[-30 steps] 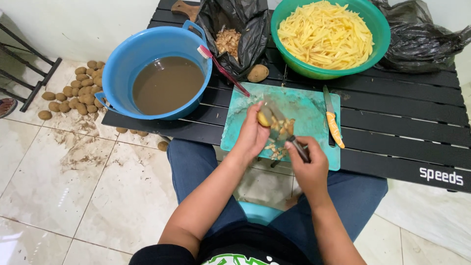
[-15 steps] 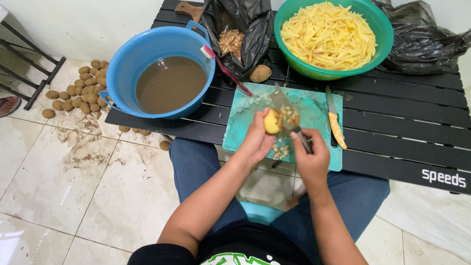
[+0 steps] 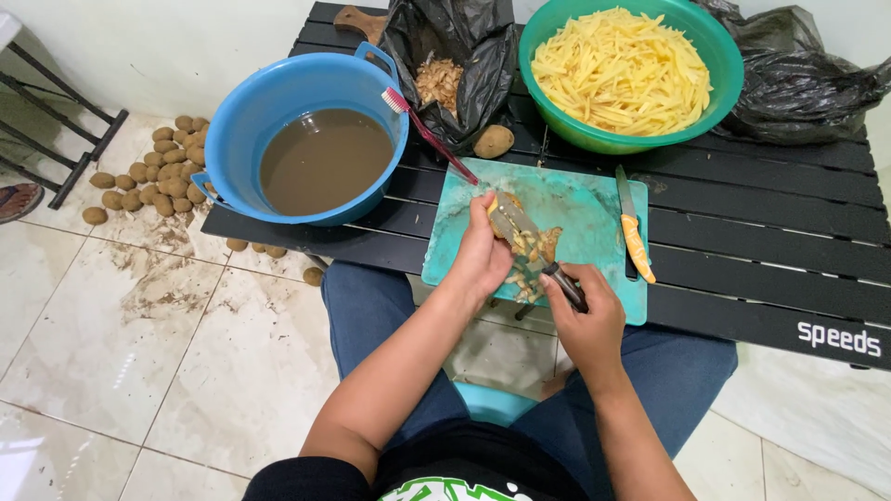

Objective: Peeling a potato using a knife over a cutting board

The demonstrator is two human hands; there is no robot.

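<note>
The left hand (image 3: 478, 255) is gripping a potato (image 3: 498, 215) over the teal cutting board (image 3: 575, 199) while the right hand (image 3: 585, 301), closed around a peeler (image 3: 534, 246), is stripping skin; turning the potato seems next.

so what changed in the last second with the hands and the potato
The left hand turned the potato, so less of its yellow peeled side shows now. The right hand drew the peeler back and ran it along the potato again, over the teal cutting board. Both hands kept their hold. The blue basin, green bowl, orange-handled knife and toothbrush stayed put.
</note>
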